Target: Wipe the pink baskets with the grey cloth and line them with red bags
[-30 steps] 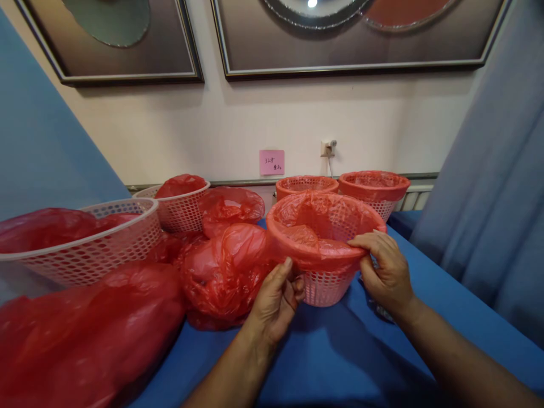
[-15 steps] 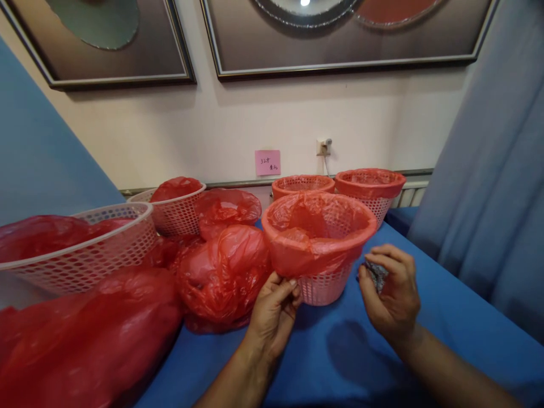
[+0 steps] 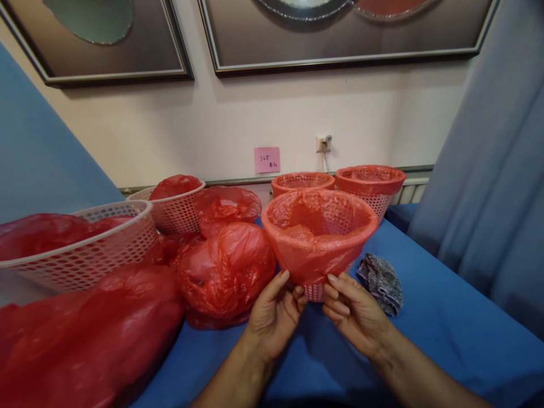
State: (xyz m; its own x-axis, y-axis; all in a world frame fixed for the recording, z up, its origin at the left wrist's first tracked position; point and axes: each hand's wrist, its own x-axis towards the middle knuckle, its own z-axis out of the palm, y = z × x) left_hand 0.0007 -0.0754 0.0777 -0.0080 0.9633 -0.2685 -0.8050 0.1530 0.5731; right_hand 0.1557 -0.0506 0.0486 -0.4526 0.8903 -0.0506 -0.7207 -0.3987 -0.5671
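A pink mesh basket [image 3: 314, 293] stands on the blue-covered table, lined with a red plastic bag [image 3: 314, 260] whose top is folded down over the rim. At the near side of the basket, my left hand [image 3: 278, 311] has its fingers curled in at the bag's lower edge. My right hand [image 3: 355, 311] pinches that same edge a little further right, thumb against fingers. Just beyond my right hand lies a crumpled grey speckled cloth [image 3: 380, 283], apart from the basket. The basket's lower front is partly hidden by the bag and my fingers.
Two more lined baskets, one [image 3: 302, 181] behind and one [image 3: 370, 184] at back right, stand near the wall. On the left are bunched red bags [image 3: 225, 272], a large red bag [image 3: 93, 334] and white mesh baskets [image 3: 127, 241]. A blue curtain [image 3: 480, 198] hangs at right.
My right hand has moved left from the grey cloth to the bag's edge, leaving the cloth on the table. My left hand stays at the bag with its fingers slightly shifted.
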